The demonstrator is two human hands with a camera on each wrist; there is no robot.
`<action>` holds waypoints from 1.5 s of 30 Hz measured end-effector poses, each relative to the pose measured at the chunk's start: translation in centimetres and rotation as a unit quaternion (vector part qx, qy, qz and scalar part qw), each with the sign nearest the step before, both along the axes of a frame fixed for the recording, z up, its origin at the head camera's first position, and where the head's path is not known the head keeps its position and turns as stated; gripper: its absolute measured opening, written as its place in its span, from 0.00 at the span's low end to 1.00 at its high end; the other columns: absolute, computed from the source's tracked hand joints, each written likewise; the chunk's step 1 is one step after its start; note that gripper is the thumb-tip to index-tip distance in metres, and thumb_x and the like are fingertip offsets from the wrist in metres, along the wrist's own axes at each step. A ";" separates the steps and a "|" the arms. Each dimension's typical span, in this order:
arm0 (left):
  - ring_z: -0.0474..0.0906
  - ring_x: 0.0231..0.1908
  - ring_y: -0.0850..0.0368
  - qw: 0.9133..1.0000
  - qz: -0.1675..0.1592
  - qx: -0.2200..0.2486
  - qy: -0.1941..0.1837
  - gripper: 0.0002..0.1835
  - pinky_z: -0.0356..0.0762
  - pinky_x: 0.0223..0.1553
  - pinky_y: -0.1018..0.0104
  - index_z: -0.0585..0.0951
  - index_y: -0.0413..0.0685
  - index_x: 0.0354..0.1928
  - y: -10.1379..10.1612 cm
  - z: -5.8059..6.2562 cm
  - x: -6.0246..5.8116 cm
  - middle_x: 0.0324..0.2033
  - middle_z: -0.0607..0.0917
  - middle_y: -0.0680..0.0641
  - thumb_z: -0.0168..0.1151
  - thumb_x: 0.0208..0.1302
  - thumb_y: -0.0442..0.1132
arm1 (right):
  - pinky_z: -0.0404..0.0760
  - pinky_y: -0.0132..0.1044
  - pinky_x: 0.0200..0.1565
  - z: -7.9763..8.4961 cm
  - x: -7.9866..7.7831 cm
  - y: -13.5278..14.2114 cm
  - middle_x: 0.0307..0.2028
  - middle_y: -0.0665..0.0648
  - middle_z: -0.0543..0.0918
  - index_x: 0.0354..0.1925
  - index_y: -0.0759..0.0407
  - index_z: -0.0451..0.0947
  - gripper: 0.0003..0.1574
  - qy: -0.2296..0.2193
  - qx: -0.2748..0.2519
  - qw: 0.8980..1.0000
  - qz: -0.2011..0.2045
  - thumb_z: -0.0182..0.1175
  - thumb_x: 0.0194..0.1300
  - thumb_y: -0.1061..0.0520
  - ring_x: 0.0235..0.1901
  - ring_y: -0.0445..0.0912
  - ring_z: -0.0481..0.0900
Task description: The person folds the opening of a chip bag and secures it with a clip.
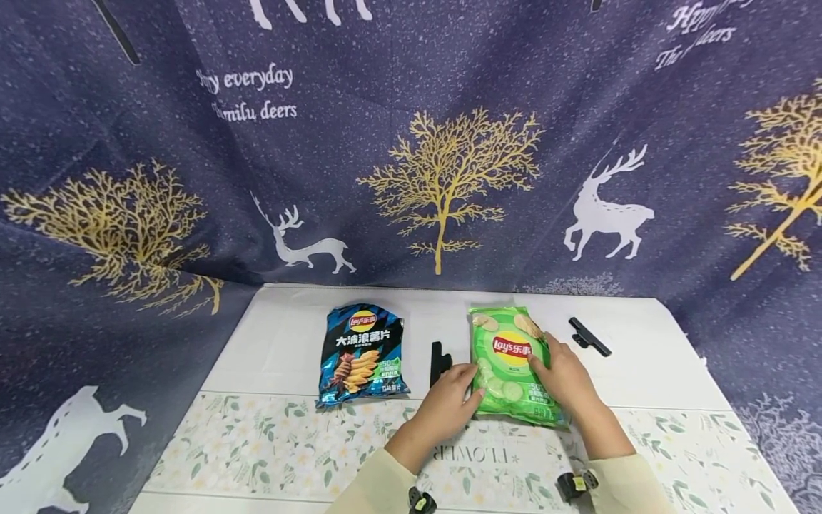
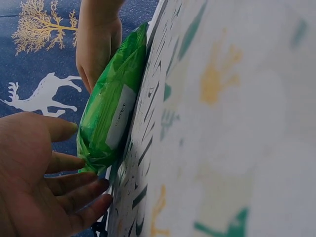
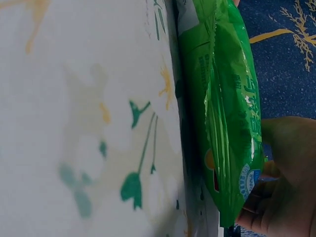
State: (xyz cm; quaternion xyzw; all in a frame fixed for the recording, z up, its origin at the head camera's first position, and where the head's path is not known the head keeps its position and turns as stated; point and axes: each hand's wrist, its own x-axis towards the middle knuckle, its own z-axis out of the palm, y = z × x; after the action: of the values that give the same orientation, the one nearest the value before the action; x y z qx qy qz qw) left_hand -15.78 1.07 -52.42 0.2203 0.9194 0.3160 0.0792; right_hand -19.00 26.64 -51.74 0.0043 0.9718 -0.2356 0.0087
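Observation:
A green Lay's potato chip bag lies face up on the table between both hands. My right hand holds its right edge, thumb on the front; in the right wrist view the fingers curl in at the bag's side, partly hidden. Against the left edge rests my left hand, its fingers loosely extended, their tips at the bag in the left wrist view. A black sealing clip lies just beyond the left hand, partly covered by it.
A blue and black Lay's chip bag lies to the left. Another black clip is at the right, past the right hand. The table has a floral cover at the front and a dark printed curtain hanging behind.

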 end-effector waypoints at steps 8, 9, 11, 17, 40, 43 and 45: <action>0.66 0.73 0.49 1.000 0.000 -0.002 0.006 0.31 0.63 0.74 0.49 0.65 0.46 0.76 0.0 0.1 0.1 0.73 0.68 0.47 0.47 0.79 0.53 | 0.71 0.68 0.61 0.3 0.2 0.0 0.62 0.81 0.70 0.75 0.75 0.52 0.42 0.001 -0.005 1.000 -0.002 0.48 0.78 0.49 0.61 0.74 0.72; 0.65 0.73 0.49 1.000 0.000 0.000 0.005 0.31 0.64 0.74 0.50 0.65 0.46 0.76 0.0 0.1 0.1 0.73 0.68 0.47 0.47 0.79 0.53 | 0.71 0.68 0.61 0.3 0.2 0.1 0.62 0.81 0.70 0.75 0.75 0.52 0.41 0.003 -0.005 1.000 -0.001 0.48 0.78 0.49 0.61 0.74 0.72; 0.66 0.73 0.48 1.000 0.001 0.004 0.002 0.30 0.65 0.73 0.50 0.65 0.46 0.76 0.0 0.1 0.1 0.73 0.68 0.47 0.48 0.79 0.53 | 0.72 0.68 0.61 0.4 0.2 0.1 0.61 0.80 0.71 0.75 0.74 0.53 0.39 0.006 -0.004 1.000 0.001 0.46 0.79 0.51 0.61 0.74 0.72; 0.66 0.73 0.48 1.000 0.005 0.015 -0.010 0.31 0.67 0.72 0.50 0.64 0.48 0.77 -0.1 0.1 0.1 0.74 0.67 0.48 0.49 0.79 0.52 | 0.71 0.67 0.62 0.5 0.2 0.1 0.61 0.80 0.71 0.73 0.76 0.55 0.35 0.022 -0.005 1.000 0.005 0.44 0.79 0.56 0.60 0.73 0.73; 0.65 0.73 0.45 0.996 0.025 0.076 -0.027 0.36 0.67 0.71 0.47 0.52 0.57 0.81 -0.1 0.0 -0.3 0.78 0.59 0.47 0.51 0.77 0.52 | 0.72 0.66 0.61 0.8 0.0 0.7 0.62 0.78 0.73 0.71 0.74 0.62 0.31 0.066 -0.002 0.998 -0.004 0.45 0.78 0.56 0.61 0.72 0.74; 0.64 0.74 0.45 0.995 0.033 0.085 -0.033 0.37 0.66 0.72 0.46 0.51 0.58 0.81 -0.1 0.0 -0.5 0.78 0.59 0.48 0.51 0.77 0.53 | 0.72 0.67 0.62 1.0 0.0 0.6 0.62 0.77 0.73 0.71 0.73 0.63 0.31 0.070 -0.005 0.997 -0.008 0.46 0.78 0.56 0.61 0.72 0.73; 0.64 0.74 0.45 0.995 0.035 0.088 -0.032 0.37 0.66 0.72 0.46 0.51 0.59 0.81 0.0 0.0 -0.6 0.78 0.59 0.47 0.51 0.77 0.54 | 0.72 0.67 0.62 1.1 0.0 0.6 0.63 0.77 0.72 0.70 0.73 0.63 0.31 0.074 -0.005 0.997 -0.011 0.47 0.78 0.55 0.62 0.72 0.73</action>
State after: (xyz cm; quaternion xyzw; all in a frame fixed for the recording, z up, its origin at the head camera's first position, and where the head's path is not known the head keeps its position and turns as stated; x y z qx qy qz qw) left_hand -16.39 1.03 -52.43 0.1838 0.8924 0.4047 0.0775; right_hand -18.97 27.25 -50.64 -0.0027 0.9684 -0.2406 -0.0660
